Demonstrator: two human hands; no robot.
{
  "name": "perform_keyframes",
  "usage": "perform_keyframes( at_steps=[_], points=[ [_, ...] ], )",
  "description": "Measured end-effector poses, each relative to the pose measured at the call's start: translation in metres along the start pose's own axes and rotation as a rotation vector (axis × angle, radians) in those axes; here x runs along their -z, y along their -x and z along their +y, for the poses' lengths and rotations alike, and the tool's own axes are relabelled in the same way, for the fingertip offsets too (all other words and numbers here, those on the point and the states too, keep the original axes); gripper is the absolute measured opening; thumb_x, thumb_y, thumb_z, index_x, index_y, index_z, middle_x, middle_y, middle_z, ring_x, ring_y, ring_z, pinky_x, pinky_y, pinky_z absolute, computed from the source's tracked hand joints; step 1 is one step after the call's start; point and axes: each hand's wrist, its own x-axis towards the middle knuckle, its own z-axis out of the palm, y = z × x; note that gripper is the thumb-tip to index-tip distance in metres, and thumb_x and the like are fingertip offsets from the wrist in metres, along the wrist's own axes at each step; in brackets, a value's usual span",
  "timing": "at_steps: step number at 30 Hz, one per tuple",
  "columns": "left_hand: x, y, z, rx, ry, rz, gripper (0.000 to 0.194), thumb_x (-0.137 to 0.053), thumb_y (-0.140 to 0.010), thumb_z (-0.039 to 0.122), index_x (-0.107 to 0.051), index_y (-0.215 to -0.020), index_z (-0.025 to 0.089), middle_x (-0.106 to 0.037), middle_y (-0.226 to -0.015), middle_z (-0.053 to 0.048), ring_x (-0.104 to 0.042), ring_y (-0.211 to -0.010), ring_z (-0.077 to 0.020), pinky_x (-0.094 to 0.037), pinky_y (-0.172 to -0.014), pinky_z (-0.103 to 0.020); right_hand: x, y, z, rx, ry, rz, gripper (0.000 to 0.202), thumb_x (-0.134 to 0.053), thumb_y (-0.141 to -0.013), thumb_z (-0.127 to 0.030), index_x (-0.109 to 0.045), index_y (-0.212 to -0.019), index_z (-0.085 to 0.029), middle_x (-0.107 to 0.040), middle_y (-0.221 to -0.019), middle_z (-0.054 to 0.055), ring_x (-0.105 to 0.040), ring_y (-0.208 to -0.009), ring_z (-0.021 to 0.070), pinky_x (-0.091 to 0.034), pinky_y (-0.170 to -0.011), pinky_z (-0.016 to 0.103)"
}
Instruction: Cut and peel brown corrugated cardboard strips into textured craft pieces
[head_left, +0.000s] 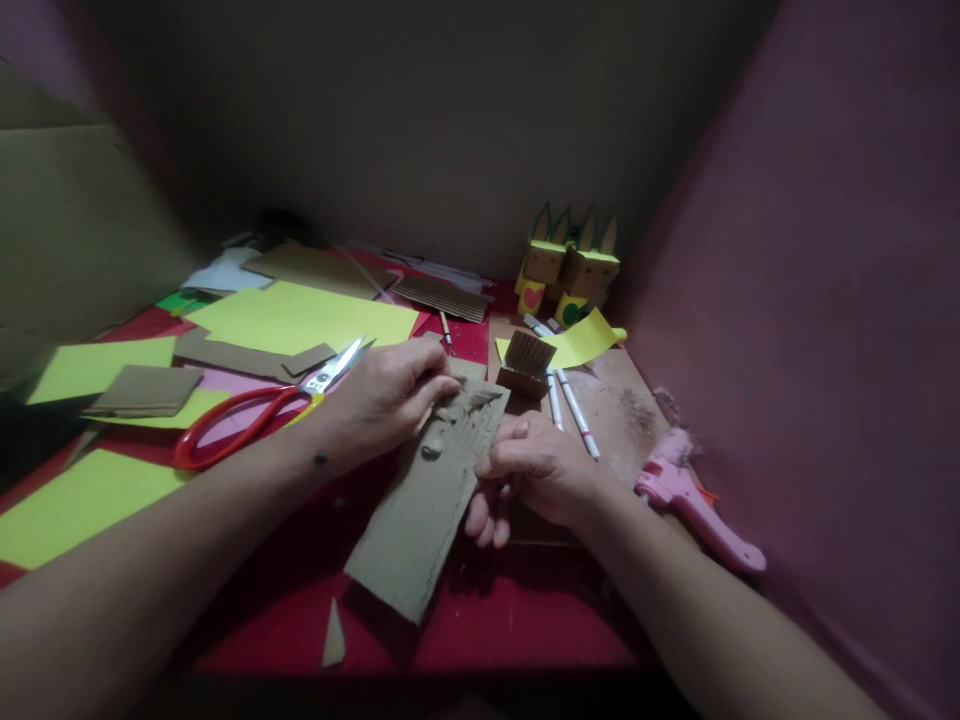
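Note:
A long cardboard strip [420, 510] with a torn, rough patch near its upper end is held above the red table. My left hand [390, 393] is closed on the strip's upper left edge, thumb on top. At its right edge, my right hand [532, 465] pinches the strip between thumb and fingers, the other fingers curled below. Just beyond my right hand stands a small folded cardboard piece [527, 362]. Red-handled scissors [247, 415] lie beside my left wrist, blades pointing away.
Yellow sheets [300, 315] and cardboard scraps cover the left side. At the back right stand small cardboard figures [570, 270]. White markers [577, 415] and a pink glue gun [697, 505] lie on the right, near the pink wall [810, 300].

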Motion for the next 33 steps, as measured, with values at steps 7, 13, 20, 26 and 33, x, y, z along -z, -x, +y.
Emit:
perform_keyframes(
  at_steps=[7,13,20,26,33],
  points=[
    [0.019,-0.007,-0.004,0.388,0.378,0.100,0.008,-0.065,-0.078,0.027,-0.064,-0.074,0.019,-0.058,-0.052,0.002,-0.048,-0.044,-0.0116,-0.037,-0.042,-0.025,-0.002,0.001,0.000,-0.032,-0.006,-0.008,0.017,-0.059,-0.061,-0.022,-0.066,-0.055,-0.008,-0.070,-0.055,0.013,-0.060,-0.039,0.0150,-0.051,-0.037,0.022],
    [0.006,0.008,0.025,0.090,0.372,-0.119,0.009,-0.065,-0.080,0.028,-0.067,-0.084,0.020,-0.066,-0.072,0.000,-0.059,-0.064,-0.0141,-0.047,-0.057,-0.025,-0.003,-0.001,0.000,-0.013,0.051,0.022,0.020,-0.057,-0.066,-0.021,-0.068,-0.060,-0.006,-0.071,-0.057,0.014,-0.063,-0.042,0.0159,-0.053,-0.041,0.023],
    [-0.002,0.012,0.029,-0.095,0.078,0.030,0.019,-0.050,-0.088,0.022,-0.058,-0.071,0.019,-0.057,-0.066,0.001,-0.051,-0.061,-0.0132,-0.039,-0.057,-0.026,-0.009,0.002,0.000,-0.057,0.038,-0.006,0.017,-0.059,-0.065,-0.020,-0.066,-0.057,-0.007,-0.070,-0.055,0.011,-0.063,-0.041,0.0159,-0.053,-0.041,0.023],
    [0.017,-0.008,-0.008,0.339,0.202,0.315,0.014,-0.060,-0.081,0.025,-0.056,-0.069,0.021,-0.051,-0.057,0.002,-0.044,-0.051,-0.0128,-0.036,-0.051,-0.030,-0.007,0.004,0.002,-0.133,-0.016,-0.085,0.014,-0.061,-0.063,-0.019,-0.069,-0.062,-0.007,-0.071,-0.056,0.010,-0.063,-0.042,0.0142,-0.054,-0.043,0.022],
    [0.033,-0.002,0.008,0.211,0.428,0.039,0.011,-0.061,-0.078,0.020,-0.071,-0.081,0.019,-0.063,-0.067,0.000,-0.051,-0.054,-0.0104,-0.039,-0.049,-0.025,-0.001,-0.003,0.002,0.063,-0.030,0.160,0.015,-0.065,-0.059,-0.023,-0.069,-0.057,-0.009,-0.070,-0.055,0.009,-0.064,-0.044,0.0165,-0.052,-0.040,0.022]
  ],
)
